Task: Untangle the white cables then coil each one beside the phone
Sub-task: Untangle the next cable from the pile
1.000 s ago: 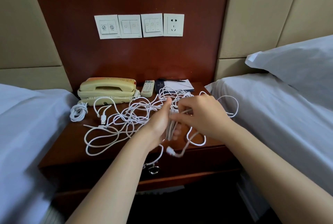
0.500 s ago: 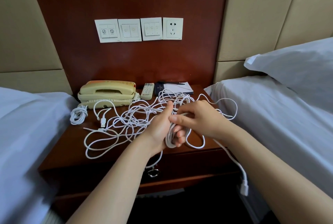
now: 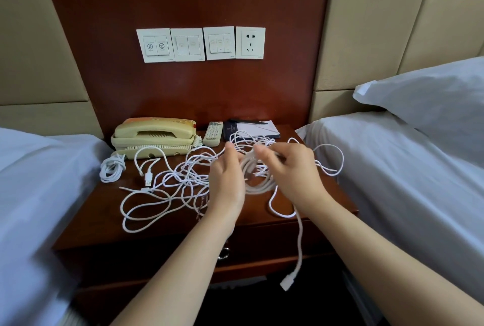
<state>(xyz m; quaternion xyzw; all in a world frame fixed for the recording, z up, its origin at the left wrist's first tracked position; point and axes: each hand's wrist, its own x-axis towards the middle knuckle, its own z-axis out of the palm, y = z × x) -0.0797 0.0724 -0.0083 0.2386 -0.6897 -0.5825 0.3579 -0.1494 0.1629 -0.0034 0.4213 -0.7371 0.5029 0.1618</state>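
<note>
Two hands meet over the right half of the nightstand, both working on one cable. The left hand (image 3: 227,184), seen from the back, has its fingers curled round a bundle of loops, the half-wound cable (image 3: 258,181), and holds it just above the tabletop. The right hand (image 3: 294,172) sits close beside it, thumb and forefinger bent onto the top of the same loops; motion blur hides the exact pinch. This cable's loose tail runs from under the right wrist, over the near edge of the nightstand (image 3: 86,223), and hangs free with its plug (image 3: 287,280) in front of the drawer.

Work done, as judged: one finished coil (image 3: 111,171) lies at the far left, just beside the phone (image 3: 154,135). A second coil is partly wound, its hanging tail not yet taken in.

Work left: a tangle (image 3: 172,181) of white cables spreads across the middle of the tabletop, left of the hands, its loops crossing one another. A USB plug (image 3: 148,178) shows near the phone. Further loops lie to the right of the hands. The number of cables in the tangle cannot be told. The task is assessed as under half complete.

A remote control (image 3: 213,133) and a notepad (image 3: 262,128) lie at the far edge.
</note>
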